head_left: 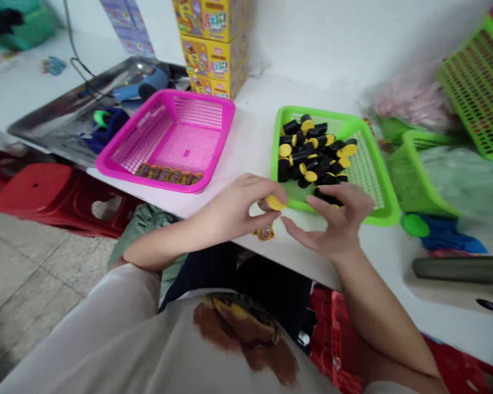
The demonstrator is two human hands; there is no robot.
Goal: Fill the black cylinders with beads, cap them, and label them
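Note:
My left hand [248,202] pinches a small cylinder with a yellow end [276,203] between thumb and fingers, over the table's front edge. To its right, my right hand [339,216] has thumb and fingers spread apart and holds nothing; it hovers at the near rim of a green basket [388,197]. Inside that basket lies a heap of black cylinders with yellow ends [312,153]. Below my left hand, a few small printed labels [265,233] lie on the table. At left, a pink basket [164,185] holds a row of wrapped cylinders [168,175] along its near side.
Yellow printed boxes [209,52] are stacked against the wall. A metal tray [36,123] with a blue tool [148,85] stands at left. On the right are another green basket [427,191] with plastic bags and a beige device [456,287]. Red stools [36,186] stand below.

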